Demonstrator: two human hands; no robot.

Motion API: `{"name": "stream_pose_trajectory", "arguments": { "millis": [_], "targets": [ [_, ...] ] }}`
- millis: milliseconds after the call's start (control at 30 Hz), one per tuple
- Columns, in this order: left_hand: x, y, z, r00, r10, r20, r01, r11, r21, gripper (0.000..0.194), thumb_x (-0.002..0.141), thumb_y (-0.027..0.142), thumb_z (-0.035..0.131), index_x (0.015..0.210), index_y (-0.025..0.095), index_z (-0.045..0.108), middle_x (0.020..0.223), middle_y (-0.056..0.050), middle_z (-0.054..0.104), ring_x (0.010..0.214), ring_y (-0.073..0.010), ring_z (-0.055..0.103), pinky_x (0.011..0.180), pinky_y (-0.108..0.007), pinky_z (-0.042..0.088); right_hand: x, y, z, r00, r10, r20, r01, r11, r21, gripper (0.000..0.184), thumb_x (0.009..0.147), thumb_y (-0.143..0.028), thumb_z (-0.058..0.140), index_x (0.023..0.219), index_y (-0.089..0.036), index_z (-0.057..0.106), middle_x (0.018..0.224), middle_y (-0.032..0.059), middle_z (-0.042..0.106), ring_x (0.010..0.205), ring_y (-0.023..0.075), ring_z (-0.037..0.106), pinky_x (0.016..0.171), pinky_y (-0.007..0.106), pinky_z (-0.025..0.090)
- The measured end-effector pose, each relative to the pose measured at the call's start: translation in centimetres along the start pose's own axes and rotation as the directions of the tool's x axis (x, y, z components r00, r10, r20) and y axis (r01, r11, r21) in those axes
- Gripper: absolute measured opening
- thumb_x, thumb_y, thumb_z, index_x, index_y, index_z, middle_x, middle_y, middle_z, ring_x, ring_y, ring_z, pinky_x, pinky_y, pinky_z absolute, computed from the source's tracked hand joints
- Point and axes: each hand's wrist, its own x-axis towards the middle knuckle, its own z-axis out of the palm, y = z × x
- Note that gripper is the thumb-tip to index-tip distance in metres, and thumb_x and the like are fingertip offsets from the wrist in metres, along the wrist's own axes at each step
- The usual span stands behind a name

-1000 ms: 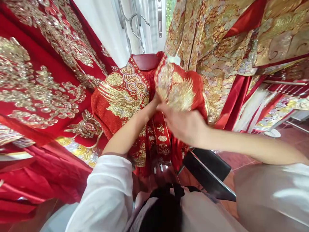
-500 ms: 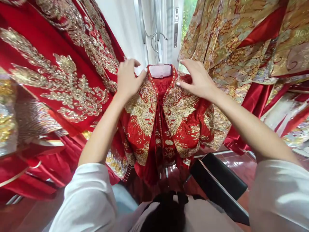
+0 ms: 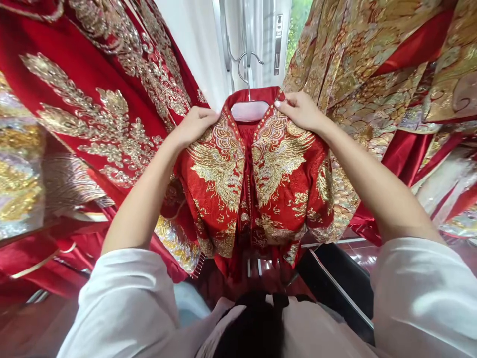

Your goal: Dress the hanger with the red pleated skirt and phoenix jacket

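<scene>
A red jacket [image 3: 276, 184] with gold bird-like embroidery hangs in front of me, its front parted over a red garment beneath. It sits on a hanger [image 3: 249, 110] with a pale bar and a metal hook. My left hand [image 3: 196, 125] is closed on the jacket's left shoulder near the collar, thumb on top. My right hand [image 3: 303, 110] pinches the collar edge on the right, its thumb on the beaded trim. The other fingers of both hands are partly hidden behind the cloth.
Red garments with gold sequin embroidery [image 3: 115, 114] hang close on the left. Gold-patterned garments [image 3: 357, 99] hang on the right. A black box-like object [image 3: 335, 278] rests on the shiny floor at lower right. Behind the hanger stands a white door frame with a lock plate [image 3: 278, 44].
Both hands have closed on the jacket's shoulders and collar. The collar now stands up higher around the hanger, and the jacket's shoulders are spread wider.
</scene>
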Motion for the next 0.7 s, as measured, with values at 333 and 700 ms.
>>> {"name": "stream_pose_trajectory", "arguments": {
  "millis": [333,700],
  "targets": [
    [-3.8,-5.1,0.1,1.000,-0.002,0.000,0.002,1.000,-0.017,0.046,0.067,0.051,0.067,0.094,0.014,0.063,0.087,-0.008,0.067,0.082,-0.0225,0.064,0.080,-0.038,0.054,-6.9,3.7,-4.7,0.978,0.086,0.188,-0.076,0.995,-0.061,0.067,0.066,-0.041,0.076,0.122,-0.010,0.057,0.116,0.0132,0.063,0.099,0.0201,0.061,0.090,0.036,0.047],
    [-7.0,-4.6,4.1,0.901,0.034,-0.432,0.128,0.931,0.341,0.046,0.075,0.055,0.060,0.103,0.019,0.056,0.104,-0.012,0.063,0.110,-0.0313,0.057,0.097,-0.048,0.045,-5.2,10.5,-2.0,0.947,0.320,0.014,-0.319,0.947,-0.047,0.082,0.095,-0.057,0.008,0.103,0.000,0.067,0.081,0.0173,0.070,0.067,0.0090,0.067,0.058,0.025,0.045]
  ]
}}
